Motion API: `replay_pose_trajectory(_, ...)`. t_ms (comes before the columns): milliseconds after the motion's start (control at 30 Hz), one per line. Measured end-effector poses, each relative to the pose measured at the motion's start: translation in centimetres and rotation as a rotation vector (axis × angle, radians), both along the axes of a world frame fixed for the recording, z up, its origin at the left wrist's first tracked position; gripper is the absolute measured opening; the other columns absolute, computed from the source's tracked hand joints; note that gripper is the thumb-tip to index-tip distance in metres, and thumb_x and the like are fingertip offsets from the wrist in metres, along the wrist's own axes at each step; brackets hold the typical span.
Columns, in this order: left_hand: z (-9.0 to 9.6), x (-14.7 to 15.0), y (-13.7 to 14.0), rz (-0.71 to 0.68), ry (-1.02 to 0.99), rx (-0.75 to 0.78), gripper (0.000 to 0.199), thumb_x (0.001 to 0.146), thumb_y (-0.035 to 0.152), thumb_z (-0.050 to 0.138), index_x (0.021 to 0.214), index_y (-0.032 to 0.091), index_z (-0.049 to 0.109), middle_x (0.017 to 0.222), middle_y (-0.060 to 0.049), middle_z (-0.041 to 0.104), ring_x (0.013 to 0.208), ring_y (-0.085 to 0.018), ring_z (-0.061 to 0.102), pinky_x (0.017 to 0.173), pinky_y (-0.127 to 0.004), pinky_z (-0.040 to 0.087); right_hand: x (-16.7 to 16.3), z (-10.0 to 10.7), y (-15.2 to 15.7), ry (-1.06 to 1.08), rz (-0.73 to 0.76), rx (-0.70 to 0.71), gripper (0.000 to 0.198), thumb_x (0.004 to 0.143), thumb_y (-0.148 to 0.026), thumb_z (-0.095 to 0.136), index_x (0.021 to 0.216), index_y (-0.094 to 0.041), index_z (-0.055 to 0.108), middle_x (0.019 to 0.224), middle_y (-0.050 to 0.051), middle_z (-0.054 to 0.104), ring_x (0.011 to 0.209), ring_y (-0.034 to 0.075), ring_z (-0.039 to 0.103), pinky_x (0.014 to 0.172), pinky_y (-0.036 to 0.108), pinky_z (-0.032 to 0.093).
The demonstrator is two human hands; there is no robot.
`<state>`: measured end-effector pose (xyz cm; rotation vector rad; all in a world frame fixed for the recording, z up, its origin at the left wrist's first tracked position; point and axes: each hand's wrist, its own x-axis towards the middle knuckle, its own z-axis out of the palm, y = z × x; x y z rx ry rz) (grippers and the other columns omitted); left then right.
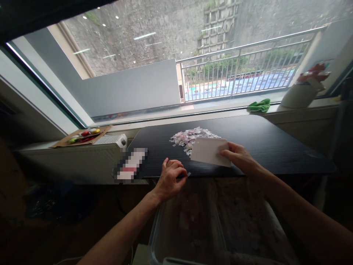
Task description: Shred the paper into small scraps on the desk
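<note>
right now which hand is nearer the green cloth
Right. The right hand is over the table, short of the green cloth; the left hand is farther off, at the near edge.

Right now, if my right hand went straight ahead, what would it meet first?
Probably the pile of paper scraps, with the white card your right hand holds leading; height is unclear.

I see the card as plain off-white. The scrap pile — white flecked with pink and grey. I tag the tabletop black with fine wood-grain streaks. Cloth: bright green. Brown sheet under red, yellow and green pieces. I log the railing as silver, bars making stripes — blue ground behind. Rock wall mottled grey; panel flat grey. Pixelated item: pale blocks, one red band.
</note>
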<state>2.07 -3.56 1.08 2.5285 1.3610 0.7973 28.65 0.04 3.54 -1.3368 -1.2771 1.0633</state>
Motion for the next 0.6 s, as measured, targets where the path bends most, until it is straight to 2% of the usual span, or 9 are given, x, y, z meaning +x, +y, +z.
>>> replay_pose_trajectory(267, 0.3, 0.2, -0.2, -0.014, 0.016, 0.035, 0.005, 0.076, 0.016, 0.059, 0.075, 0.021, 0.061, 0.090, -0.002, 0.063, 0.104, -0.021, 0.055, 0.112, -0.057, 0.017, -0.2, -0.9, 0.2, 0.122, -0.043, 0.011, 0.026, 0.057, -0.029, 0.066, 0.080, -0.020, 0.070, 0.077, 0.001, 0.072, 0.073, 0.020, 0.064, 0.066, 0.029, 0.051)
replay_pose_trajectory(400, 0.6, -0.2, -1.2, -0.081, 0.048, 0.010, 0.005, 0.075, 0.016, 0.060, 0.076, 0.021, 0.060, 0.092, -0.002, 0.063, 0.105, -0.020, 0.055, 0.113, -0.056, 0.016, -0.1, -1.2, 0.2, 0.169, -0.022, 0.027, 0.026, 0.056, -0.028, 0.066, 0.080, -0.020, 0.069, 0.079, 0.001, 0.072, 0.073, 0.019, 0.065, 0.067, 0.029, 0.051)
replay_pose_trajectory(500, 0.9, -0.6, -1.7, -0.113, 0.080, -0.008, 0.004, 0.074, 0.020, 0.064, 0.078, 0.022, 0.062, 0.095, -0.002, 0.063, 0.106, -0.021, 0.055, 0.114, -0.056, 0.016, -0.1, -1.8, 0.4, 0.128, -0.077, 0.088, 0.025, 0.061, -0.029, 0.063, 0.083, -0.019, 0.068, 0.079, 0.001, 0.071, 0.074, 0.019, 0.064, 0.065, 0.029, 0.050)
replay_pose_trajectory(600, 1.4, -0.8, -1.1, -0.097, 0.076, 0.021, 0.004, 0.079, 0.022, 0.060, 0.080, 0.023, 0.064, 0.093, -0.002, 0.063, 0.105, -0.021, 0.055, 0.114, -0.054, 0.015, -0.3, -2.2, 0.4, 0.004, -0.107, 0.123, 0.026, 0.065, -0.029, 0.060, 0.087, -0.018, 0.068, 0.077, 0.001, 0.069, 0.070, 0.018, 0.062, 0.061, 0.028, 0.048)
